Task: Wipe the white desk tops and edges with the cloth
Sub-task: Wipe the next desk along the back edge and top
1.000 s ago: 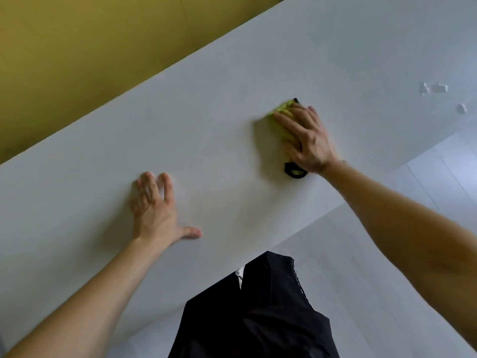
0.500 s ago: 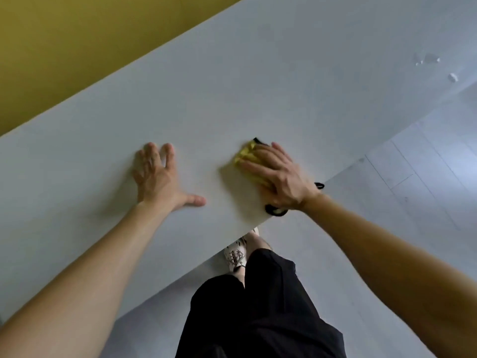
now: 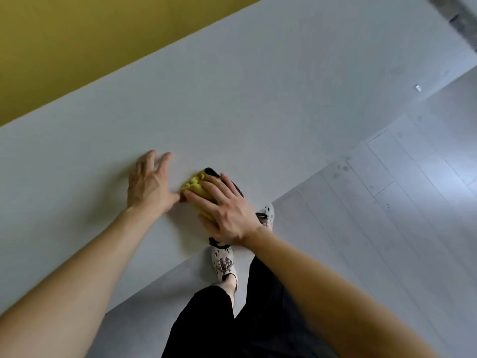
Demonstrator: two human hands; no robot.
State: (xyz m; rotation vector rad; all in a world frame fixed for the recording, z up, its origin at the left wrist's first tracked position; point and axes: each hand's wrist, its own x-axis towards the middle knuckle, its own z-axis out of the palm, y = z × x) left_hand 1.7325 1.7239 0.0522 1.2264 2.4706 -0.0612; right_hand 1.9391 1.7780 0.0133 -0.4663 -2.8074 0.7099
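A long white desk top [image 3: 258,99] runs diagonally across the view. A yellow cloth with a black edge [image 3: 195,184] lies on it near the front edge. My right hand [image 3: 224,213] presses flat on the cloth, fingers spread over it, covering most of it. My left hand [image 3: 149,184] rests palm down on the desk just left of the cloth, fingers apart, its thumb touching the cloth's left side.
A yellow wall [image 3: 77,47] borders the desk's far side. A small white scrap [image 3: 417,87] lies on the desk at the far right. Pale plank floor [image 3: 387,202] lies right of the desk's front edge. My legs and patterned shoes [image 3: 223,264] stand beside that edge.
My right hand has slid the cloth leftward along the desk toward my left hand, until the two nearly meet. My left hand stayed planted. The view shifted along the desk.
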